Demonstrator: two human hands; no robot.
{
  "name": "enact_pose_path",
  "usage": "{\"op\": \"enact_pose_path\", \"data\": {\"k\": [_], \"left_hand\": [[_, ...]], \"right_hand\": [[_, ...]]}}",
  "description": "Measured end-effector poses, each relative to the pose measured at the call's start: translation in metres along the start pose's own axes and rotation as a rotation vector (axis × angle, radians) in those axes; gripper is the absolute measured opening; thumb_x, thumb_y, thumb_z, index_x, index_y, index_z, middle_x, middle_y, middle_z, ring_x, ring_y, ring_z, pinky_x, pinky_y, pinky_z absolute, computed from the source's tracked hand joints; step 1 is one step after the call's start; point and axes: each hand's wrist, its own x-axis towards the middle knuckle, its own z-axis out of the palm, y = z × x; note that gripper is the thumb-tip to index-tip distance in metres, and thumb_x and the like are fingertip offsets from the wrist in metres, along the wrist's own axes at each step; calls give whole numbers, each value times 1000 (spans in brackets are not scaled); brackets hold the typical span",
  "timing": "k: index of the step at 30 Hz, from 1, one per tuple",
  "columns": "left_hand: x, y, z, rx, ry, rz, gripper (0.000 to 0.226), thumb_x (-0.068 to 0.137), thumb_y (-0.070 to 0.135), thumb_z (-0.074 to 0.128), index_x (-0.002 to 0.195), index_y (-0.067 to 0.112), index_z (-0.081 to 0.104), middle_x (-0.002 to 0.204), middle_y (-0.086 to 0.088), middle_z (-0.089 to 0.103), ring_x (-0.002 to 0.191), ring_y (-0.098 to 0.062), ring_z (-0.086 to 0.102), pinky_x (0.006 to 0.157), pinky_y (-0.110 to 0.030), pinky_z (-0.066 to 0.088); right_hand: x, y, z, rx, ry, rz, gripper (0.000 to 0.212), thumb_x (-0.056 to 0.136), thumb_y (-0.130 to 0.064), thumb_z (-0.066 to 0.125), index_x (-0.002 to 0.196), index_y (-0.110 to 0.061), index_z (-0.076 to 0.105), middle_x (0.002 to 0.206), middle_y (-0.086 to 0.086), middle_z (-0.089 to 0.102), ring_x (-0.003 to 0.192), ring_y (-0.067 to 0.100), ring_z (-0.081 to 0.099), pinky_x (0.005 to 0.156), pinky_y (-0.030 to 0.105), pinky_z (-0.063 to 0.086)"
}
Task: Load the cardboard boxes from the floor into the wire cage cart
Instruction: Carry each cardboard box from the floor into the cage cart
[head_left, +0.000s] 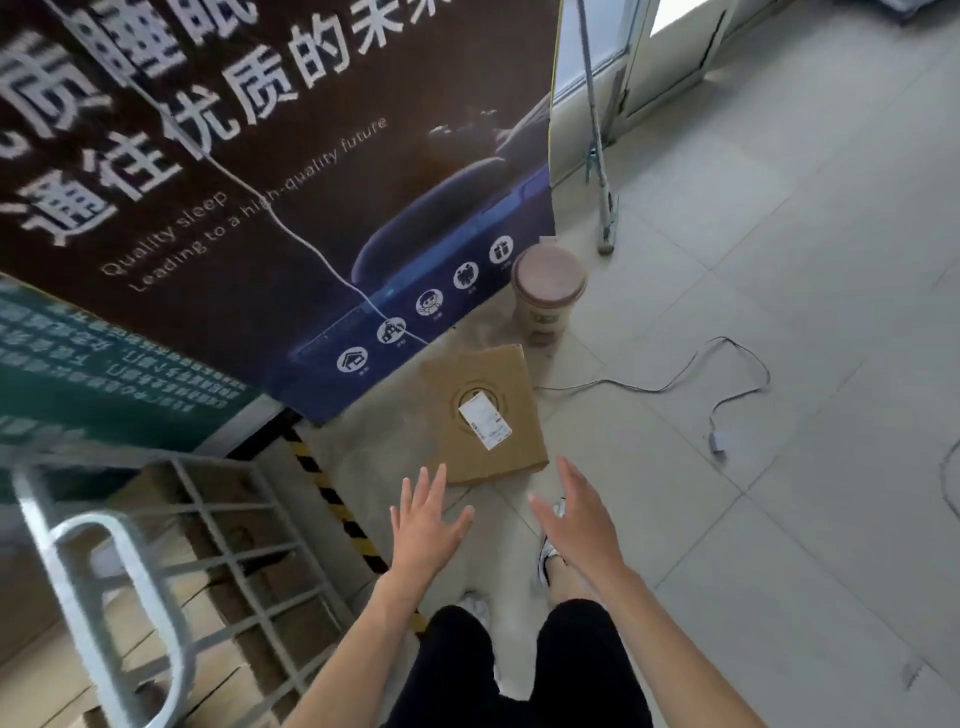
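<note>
Head view looks down at one flat cardboard box (483, 413) lying on the tiled floor (779, 364), the landmark for everything else. A white label sits on its top face. Both hands hang just short of the box's near edge, touching nothing: the left hand (426, 519) by the near left corner, the right hand (576, 519) by the near right corner. Each grip is released, fingers spread and palms turned toward each other.

The step in hand looks like the reach for this box. To do it well, I would judge the hands should go to opposite side edges, fingers slid under the bottom, so the flat box lifts level and does not tip. Then it swings left of where it lies, over the cart (218, 545), whose wire wall stands near and left of the box with brown cartons already behind the bars.

Beyond the box stands a lidded cup (545, 296), close by, and a thin cable (675, 384) trails right of it; neither should be knocked or snagged. A leaning banner (260, 182) rises just behind and left of the box.

Motion blur smears the cart's handle and bars. The cart's bottom and far side are cut off, so free room inside cannot be told. The label's print is unreadable, and the box's weight is unknown.
</note>
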Motion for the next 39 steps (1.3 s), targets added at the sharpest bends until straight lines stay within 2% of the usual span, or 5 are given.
{"op": "enact_pose_path", "data": {"k": [16,25,29,32,39], "left_hand": [[245,-35,55,-27,-88,-329,97,92,75,40,162,24,-3,170,-7,3,156,-30,2,120,-63,14],[354,-101,111,-167,-101,-392,136,64,86,66,159,30,-14,169,-4,10,154,-30,12,117,-61,26],[375,-119,126,-388,-188,-453,138,55,81,77,160,34,-1,162,-3,29,145,-31,34,113,-57,37],[377,-120,129,-551,-244,-410,124,53,75,83,154,38,21,141,8,53,128,-21,54,104,-47,49],[349,-88,81,-592,-121,-329,113,55,74,82,149,36,31,131,13,59,117,-14,59,101,-42,52]], "right_hand": [[258,59,51,-263,-227,76,82,93,-57,56,160,-27,19,159,3,37,142,26,39,105,45,41],[356,111,118,-174,-264,291,117,72,-67,68,159,-34,-2,163,1,28,144,25,36,106,52,41],[378,117,141,58,-248,394,127,72,-48,83,158,-29,-8,156,0,37,137,20,44,106,38,41],[380,115,148,149,-219,454,113,67,-48,82,153,-30,11,136,-6,51,122,20,55,91,32,43],[360,71,108,200,-156,381,103,64,-51,79,146,-31,21,129,-9,50,112,15,53,85,29,42]]}}
